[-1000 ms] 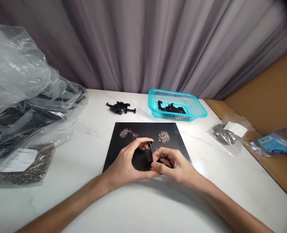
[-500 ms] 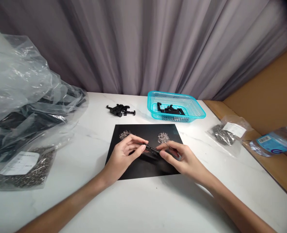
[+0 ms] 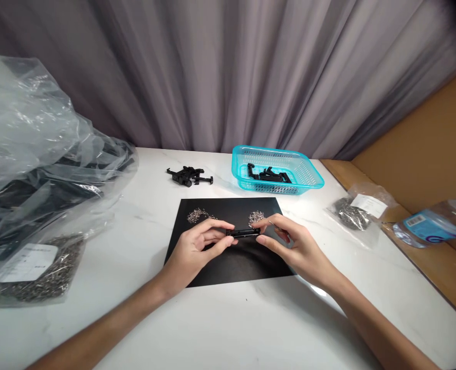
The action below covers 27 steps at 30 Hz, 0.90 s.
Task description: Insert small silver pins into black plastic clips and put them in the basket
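Note:
A slim black part (image 3: 244,233) is held level above the black mat (image 3: 243,267). My left hand (image 3: 197,250) pinches its left end between thumb and fingers. At the other end, my right hand (image 3: 295,246) closes its thumb and index finger on the part. Behind my left hand lies a small pile of metal pieces (image 3: 196,215), and another metal pile (image 3: 256,218) sits behind the part, near my right fingertips. The single pieces are too small to make out.
Black parts (image 3: 189,176) lie behind the mat. A turquoise basket (image 3: 316,180) holds more black parts (image 3: 269,175). Plastic bags (image 3: 38,267) cover the left side. On the right are a bag of metal pieces (image 3: 353,214) and a bottle (image 3: 432,224).
The black part has turned from slanting down to the right to nearly level, its right end raised with my right hand. The whole view has shifted slightly.

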Available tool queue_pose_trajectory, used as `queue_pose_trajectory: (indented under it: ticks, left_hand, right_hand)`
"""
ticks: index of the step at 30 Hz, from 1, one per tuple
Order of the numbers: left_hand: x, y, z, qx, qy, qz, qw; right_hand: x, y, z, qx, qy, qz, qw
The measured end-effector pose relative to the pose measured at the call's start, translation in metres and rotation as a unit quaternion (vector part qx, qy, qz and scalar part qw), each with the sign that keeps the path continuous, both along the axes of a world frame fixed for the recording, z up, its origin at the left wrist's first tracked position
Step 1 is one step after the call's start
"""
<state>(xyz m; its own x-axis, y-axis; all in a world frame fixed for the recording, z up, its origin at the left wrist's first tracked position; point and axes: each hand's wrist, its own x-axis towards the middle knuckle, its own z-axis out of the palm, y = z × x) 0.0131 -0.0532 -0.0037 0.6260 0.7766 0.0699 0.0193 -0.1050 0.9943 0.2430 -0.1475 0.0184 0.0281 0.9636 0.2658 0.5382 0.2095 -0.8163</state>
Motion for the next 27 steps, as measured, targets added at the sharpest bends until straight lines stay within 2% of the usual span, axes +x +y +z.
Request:
queue_pose_trajectory:
  ticks: [3, 5, 10, 15, 17, 20, 22, 24, 25, 27]
  left_hand:
    - [-0.001, -0.001, -0.001, 0.062, 0.024, 0.000, 0.998]
    - [-0.002, 0.000, -0.001, 0.131, 0.052, 0.013, 0.990]
    - [-0.008, 0.009, 0.000, 0.324, 0.141, 0.087, 0.931]
    - [-0.016, 0.026, 0.000, 0.397, 0.187, 0.135, 0.888]
    - [-0.019, 0.034, 0.000, 0.426, 0.209, 0.153, 0.867]
    - [-0.025, 0.048, 0.000, 0.442, 0.232, 0.173, 0.849]
    - [-0.028, 0.056, -0.001, 0.445, 0.237, 0.181, 0.845]
    - [-0.031, 0.062, -0.001, 0.447, 0.240, 0.189, 0.841]
    - [-0.032, 0.064, -0.002, 0.447, 0.241, 0.193, 0.839]
    - [-0.034, 0.067, -0.002, 0.447, 0.244, 0.200, 0.837]
  right_hand:
    - [0.001, 0.000, -0.002, 0.004, -0.007, 0.002, 1.000]
    - [0.002, 0.001, -0.003, 0.017, -0.023, 0.005, 1.000]
    - [0.019, 0.014, -0.005, 0.112, -0.072, -0.044, 0.990]
    - [0.072, 0.063, 0.006, 0.176, -0.147, -0.179, 0.957]
    - [0.094, 0.086, 0.011, 0.164, -0.226, -0.199, 0.939]
    - [0.109, 0.107, 0.012, 0.151, -0.257, -0.207, 0.932]
    - [0.100, 0.108, 0.009, 0.163, -0.268, -0.223, 0.923]
    - [0.076, 0.103, 0.002, 0.185, -0.291, -0.219, 0.913]
    - [0.059, 0.099, -0.003, 0.194, -0.301, -0.181, 0.916]
    - [0.023, 0.095, -0.013, 0.172, -0.308, -0.047, 0.935]
